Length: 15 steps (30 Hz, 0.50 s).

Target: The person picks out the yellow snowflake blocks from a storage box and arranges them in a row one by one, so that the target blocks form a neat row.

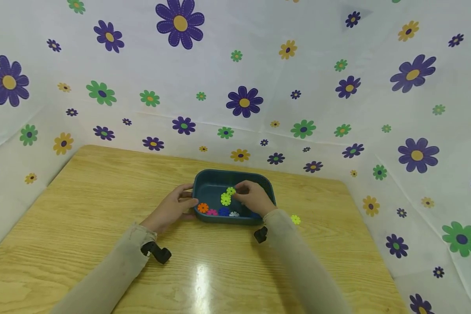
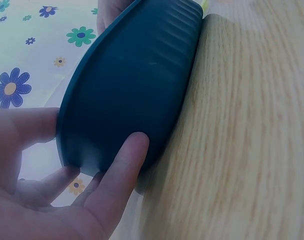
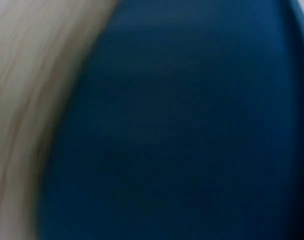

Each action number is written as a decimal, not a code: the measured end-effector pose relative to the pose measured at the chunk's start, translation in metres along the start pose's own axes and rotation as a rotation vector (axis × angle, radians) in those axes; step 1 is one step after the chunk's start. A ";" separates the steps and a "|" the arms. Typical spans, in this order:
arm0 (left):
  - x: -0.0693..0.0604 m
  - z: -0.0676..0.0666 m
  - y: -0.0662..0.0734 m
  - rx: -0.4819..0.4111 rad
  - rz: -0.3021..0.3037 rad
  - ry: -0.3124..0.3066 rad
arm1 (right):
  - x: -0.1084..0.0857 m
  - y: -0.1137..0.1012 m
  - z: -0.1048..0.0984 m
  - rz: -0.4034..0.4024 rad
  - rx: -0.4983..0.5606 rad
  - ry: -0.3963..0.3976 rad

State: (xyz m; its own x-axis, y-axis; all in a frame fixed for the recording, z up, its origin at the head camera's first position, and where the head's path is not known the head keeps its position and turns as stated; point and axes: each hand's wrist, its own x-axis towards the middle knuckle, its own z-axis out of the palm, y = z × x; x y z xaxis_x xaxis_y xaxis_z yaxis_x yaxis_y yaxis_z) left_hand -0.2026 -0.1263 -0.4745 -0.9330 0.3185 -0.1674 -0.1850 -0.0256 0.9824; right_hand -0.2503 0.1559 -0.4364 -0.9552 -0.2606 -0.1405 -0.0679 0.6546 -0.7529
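Note:
A dark teal plastic tub (image 1: pixel 231 219) sits on the wooden table. My left hand (image 1: pixel 172 209) grips its left end, with the thumb and fingers against the outer wall (image 2: pixel 127 85). Inside the tub, my right hand (image 1: pixel 256 198) pinches a yellow-green notched plastic disc (image 1: pixel 230 191) at its fingertips. More yellow-green discs (image 1: pixel 225 199) show just below that one; whether they are joined cannot be told. Along the tub's near side lie an orange disc (image 1: pixel 203 208), a pink disc (image 1: pixel 212 212), a blue disc (image 1: pixel 223 212) and a whitish disc (image 1: pixel 234 214). The right wrist view is blurred and filled by the tub's wall (image 3: pixel 172 120).
A single yellow-green disc (image 1: pixel 295 219) lies on the table (image 1: pixel 204 261) to the right of the tub, beside the right sleeve (image 1: pixel 298 253). Behind the table hangs a white flower-print cloth (image 1: pixel 216 74), which also covers both sides.

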 end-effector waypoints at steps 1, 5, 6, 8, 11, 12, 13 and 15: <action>0.000 0.000 0.000 -0.003 0.000 -0.002 | 0.001 -0.001 0.004 0.005 0.000 -0.009; 0.000 0.002 0.000 -0.007 -0.001 -0.013 | 0.007 -0.001 0.017 0.021 -0.016 -0.038; 0.000 0.002 0.000 -0.006 -0.001 -0.014 | 0.007 -0.001 0.019 0.024 -0.023 -0.044; 0.000 0.002 -0.001 -0.006 -0.001 -0.017 | 0.009 -0.001 0.022 0.031 -0.041 -0.051; 0.000 0.002 -0.002 -0.011 0.000 -0.011 | 0.010 -0.002 0.024 0.031 -0.076 -0.055; 0.000 0.002 -0.002 -0.013 0.000 -0.009 | 0.011 -0.003 0.025 0.033 -0.082 -0.059; 0.000 0.001 -0.002 -0.016 0.001 -0.007 | 0.011 -0.003 0.025 0.034 -0.089 -0.063; 0.000 0.000 -0.003 -0.020 0.002 -0.005 | 0.012 -0.004 0.027 0.037 -0.108 -0.073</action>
State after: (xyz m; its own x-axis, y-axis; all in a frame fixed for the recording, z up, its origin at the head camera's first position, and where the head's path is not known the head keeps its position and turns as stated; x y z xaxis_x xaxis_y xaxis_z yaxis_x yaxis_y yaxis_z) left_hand -0.2020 -0.1259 -0.4772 -0.9319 0.3229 -0.1650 -0.1894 -0.0454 0.9808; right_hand -0.2539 0.1311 -0.4526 -0.9344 -0.2833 -0.2162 -0.0675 0.7363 -0.6733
